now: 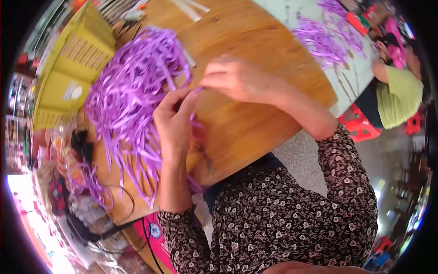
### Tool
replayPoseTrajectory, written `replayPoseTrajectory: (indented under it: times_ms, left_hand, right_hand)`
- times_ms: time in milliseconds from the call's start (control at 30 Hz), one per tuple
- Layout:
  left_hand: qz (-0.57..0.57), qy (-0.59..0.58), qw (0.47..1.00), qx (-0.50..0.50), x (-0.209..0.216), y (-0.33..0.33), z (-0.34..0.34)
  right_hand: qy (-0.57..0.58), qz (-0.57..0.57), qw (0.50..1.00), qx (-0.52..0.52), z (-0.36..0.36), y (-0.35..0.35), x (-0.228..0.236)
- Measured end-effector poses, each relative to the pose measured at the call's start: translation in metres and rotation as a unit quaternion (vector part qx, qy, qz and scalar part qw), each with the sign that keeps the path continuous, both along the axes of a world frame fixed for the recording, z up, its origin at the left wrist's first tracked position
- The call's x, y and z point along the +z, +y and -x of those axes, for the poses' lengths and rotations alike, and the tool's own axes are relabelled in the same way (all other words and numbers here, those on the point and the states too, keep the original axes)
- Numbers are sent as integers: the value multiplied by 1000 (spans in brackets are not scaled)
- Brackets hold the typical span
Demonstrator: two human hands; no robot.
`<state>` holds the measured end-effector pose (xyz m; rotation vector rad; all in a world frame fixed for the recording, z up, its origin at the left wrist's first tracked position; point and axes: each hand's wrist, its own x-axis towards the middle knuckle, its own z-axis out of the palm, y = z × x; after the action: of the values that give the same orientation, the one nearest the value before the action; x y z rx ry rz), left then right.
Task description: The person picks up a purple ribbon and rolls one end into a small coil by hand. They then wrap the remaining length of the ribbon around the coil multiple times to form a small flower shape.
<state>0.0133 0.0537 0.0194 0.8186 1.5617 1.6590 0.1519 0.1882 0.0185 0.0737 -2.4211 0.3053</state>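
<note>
A big tangled heap of shiny purple ribbons [137, 77] covers the left part of the wooden table. My left hand [173, 123] is at the heap's right edge, its thumb and forefinger pinching a purple ribbon. A short purple bit shows just past that thumb tip. There the fingertips of my right hand [239, 80] meet it, drawn together in a pinch from the right. The right hand is slightly blurred, and its thumb is hidden. Loose ribbon ends hang over the table's near edge beside my left forearm.
A yellow plastic basket [75, 73] stands behind the heap at the left. The wooden table [273, 59] extends to the right. Beyond it, more purple ribbons [319, 41] lie on a pale table, near a seated person in yellow-green [399, 98] and a red stool [360, 125].
</note>
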Motion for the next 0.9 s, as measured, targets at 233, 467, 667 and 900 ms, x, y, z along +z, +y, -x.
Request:
replayPoseTrajectory:
  times_ms: [233, 467, 667, 900]
  left_hand:
    - [-81, 5, 995, -61, -1, -6, 7]
    - [-151, -232, 957, -86, -6, 1, -11]
    - [-169, -89, 981, -11, -6, 0, -24]
    - [-159, 22, 985, 59, -11, -1, -24]
  right_hand:
    - [-122, 477, 860, 134, -2, -8, 8]
    - [0, 795, 544, 270, 1, -16, -2]
    - [35, 816, 513, 262, 1, -16, 1]
    - [26, 669, 736, 96, 4, -31, 2]
